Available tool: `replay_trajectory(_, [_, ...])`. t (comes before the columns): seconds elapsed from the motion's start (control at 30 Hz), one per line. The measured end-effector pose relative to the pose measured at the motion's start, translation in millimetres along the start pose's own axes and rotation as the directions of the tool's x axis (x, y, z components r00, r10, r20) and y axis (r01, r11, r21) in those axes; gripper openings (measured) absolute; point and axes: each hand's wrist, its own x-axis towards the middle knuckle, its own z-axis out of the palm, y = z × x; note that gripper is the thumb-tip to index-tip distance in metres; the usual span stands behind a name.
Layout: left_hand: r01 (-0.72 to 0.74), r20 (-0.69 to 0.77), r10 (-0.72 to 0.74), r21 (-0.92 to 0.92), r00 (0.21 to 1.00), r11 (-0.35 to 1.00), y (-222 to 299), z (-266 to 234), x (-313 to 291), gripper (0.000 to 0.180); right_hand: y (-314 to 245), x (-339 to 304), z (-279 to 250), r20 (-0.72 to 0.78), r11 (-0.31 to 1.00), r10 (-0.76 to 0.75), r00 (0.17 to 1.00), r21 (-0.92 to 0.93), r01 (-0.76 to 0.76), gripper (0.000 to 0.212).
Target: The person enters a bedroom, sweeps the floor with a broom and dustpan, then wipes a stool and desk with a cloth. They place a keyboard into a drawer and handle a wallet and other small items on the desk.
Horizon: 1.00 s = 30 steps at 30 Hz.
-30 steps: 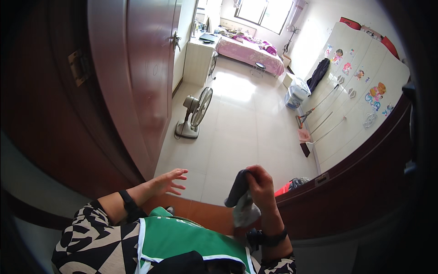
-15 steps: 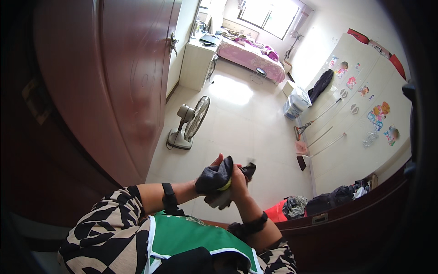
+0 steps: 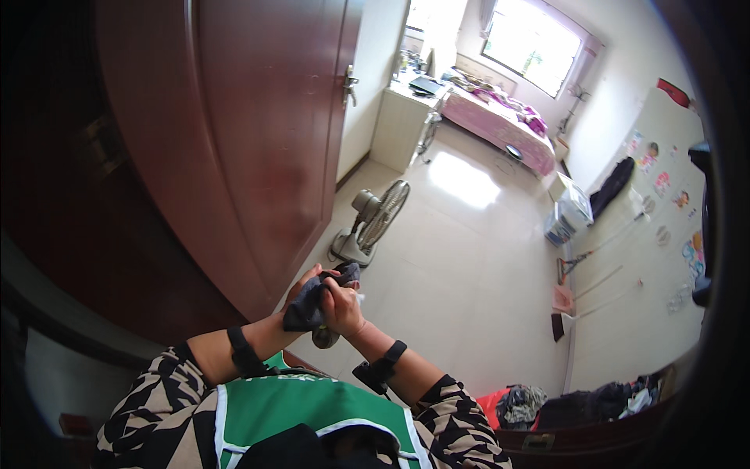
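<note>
Colourful stickers (image 3: 664, 184) on right wall

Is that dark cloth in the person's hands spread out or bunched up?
Bunched up: the dark cloth sits as a crumpled wad gripped between the left hand and right hand, no flat stretch showing.

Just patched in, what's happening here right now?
A person stands by a dark wooden door, both hands brought together in front of the chest around a dark grey cloth. The left hand is wrapped in the cloth, and the right hand grips it from the other side, with a small dark object partly hidden beneath. On the tiled floor beyond stands a floor fan, and a bed sits under the window.
</note>
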Motion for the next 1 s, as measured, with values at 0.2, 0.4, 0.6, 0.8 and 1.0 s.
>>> replay_trajectory(0.2, [-0.081, 0.028, 0.082, -0.029, 0.996, 0.996, 41.5, 19.2, -64.7, 0.049, -16.7, -11.8, 53.8, 0.566, 0.032, 0.565, 0.601, 0.712, -0.701, 0.037])
replay_trajectory(0.4, [-0.088, -0.261, 0.105, 0.078, 0.960, 0.993, 81.5, 22.4, -150.7, 0.040, -45.3, -34.5, 114.1, 0.540, 0.818, 0.401, 0.740, 0.153, -0.555, 0.036])
replay_trajectory(0.6, [-0.333, -0.541, 0.477, 0.347, 0.693, 0.877, 107.1, -13.9, -253.3, 0.043, -95.3, -58.8, 207.2, 0.610, 0.801, 0.278, 0.742, 0.279, -0.529, 0.032])
replay_trajectory(0.8, [-0.256, -0.670, 0.682, 0.633, 0.292, 0.731, 140.7, -103.7, -426.0, 0.056, -192.4, -86.2, 362.1, 0.861, 0.769, 0.088, 0.502, 0.262, -0.584, 0.038])
replay_trajectory(1.0, [-0.607, -0.704, 0.485, 0.096, 0.519, 0.789, 135.7, -158.7, -593.7, 0.061, -327.3, -61.0, 481.5, 0.899, 0.881, -0.189, 0.395, 0.332, -0.336, 0.031])
